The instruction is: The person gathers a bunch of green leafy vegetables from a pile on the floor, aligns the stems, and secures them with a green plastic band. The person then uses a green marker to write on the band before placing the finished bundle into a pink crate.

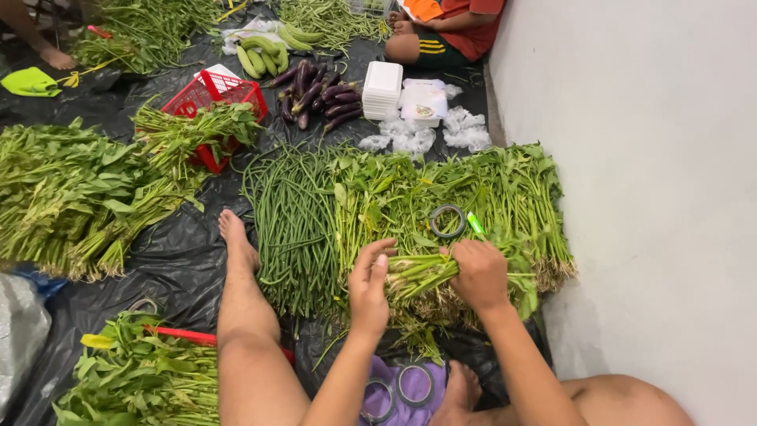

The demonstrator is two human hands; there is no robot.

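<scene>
Left hand (369, 285) and right hand (479, 274) close their fingers around a bundle (418, 272) of green stems, lying atop the greens pile (473, 197). Best gripped tight near the cut ends, stems aligned.

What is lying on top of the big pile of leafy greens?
A tape roll and a green cutter lie on the greens pile. Both hands grip a stem bundle, hiding the greens beneath.

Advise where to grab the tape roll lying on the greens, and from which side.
Pinch the tape roll by its rim, from above. It lies flat on the greens, open centre up, so one finger likely fits inside the ring and one outside. Take the near edge; a green marker lies close on its right.
</scene>
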